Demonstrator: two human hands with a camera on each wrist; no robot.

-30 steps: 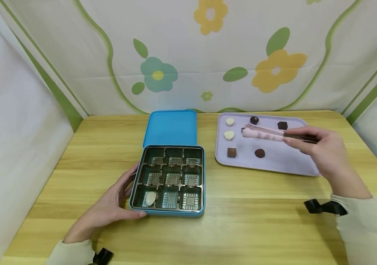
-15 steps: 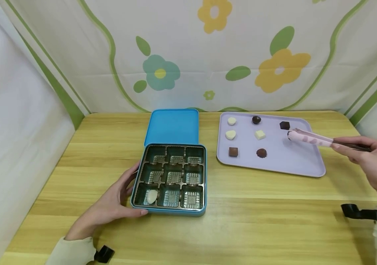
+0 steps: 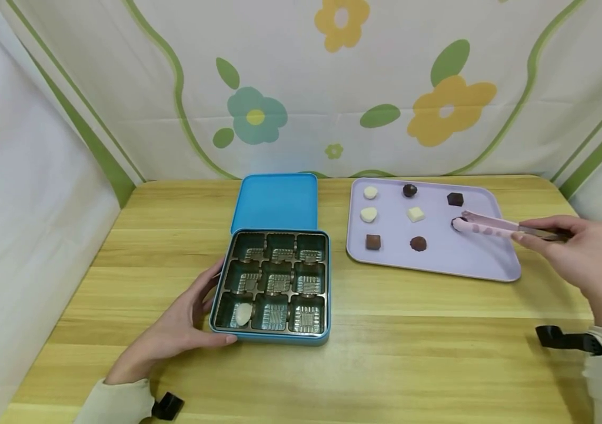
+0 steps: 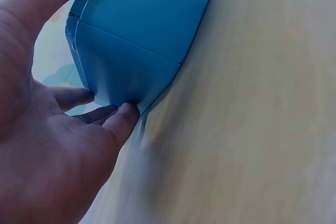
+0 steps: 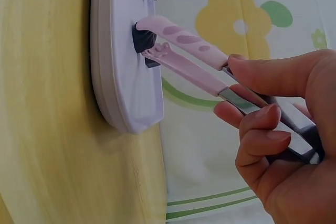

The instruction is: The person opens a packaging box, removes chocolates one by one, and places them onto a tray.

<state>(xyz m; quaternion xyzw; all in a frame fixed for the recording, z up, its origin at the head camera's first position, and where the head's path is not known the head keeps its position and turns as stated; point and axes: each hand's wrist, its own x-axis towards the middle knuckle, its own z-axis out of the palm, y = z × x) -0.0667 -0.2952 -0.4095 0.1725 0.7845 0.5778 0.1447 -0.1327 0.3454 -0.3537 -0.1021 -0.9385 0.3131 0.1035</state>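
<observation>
My left hand (image 3: 184,324) grips a blue tin (image 3: 290,340) by its left front corner, thumb along the front wall and fingers on the left side. Its insert has nine-like compartments in rows; a white chocolate (image 3: 243,314) lies in the front left one. My right hand (image 3: 586,250) holds pink-tipped metal tongs (image 3: 496,227) over the lilac tray (image 3: 470,259). In the right wrist view, a dark chocolate (image 5: 143,39) sits between the tong tips, on the tray. The fingers of the left hand (image 4: 58,145) touch the tin's side in the left wrist view.
Several more chocolates lie on the tray: white ones (image 3: 369,215), a brown square (image 3: 372,242), a round brown one (image 3: 418,243) and a dark cube (image 3: 455,199). The blue lid (image 3: 278,200) lies behind the tin. A flowered curtain (image 3: 301,82) hangs behind the wooden table (image 3: 385,353).
My right hand moved the tongs rightward from mid-tray, then slightly back left, with the tips now around a dark chocolate. The left hand and tin stay in place.
</observation>
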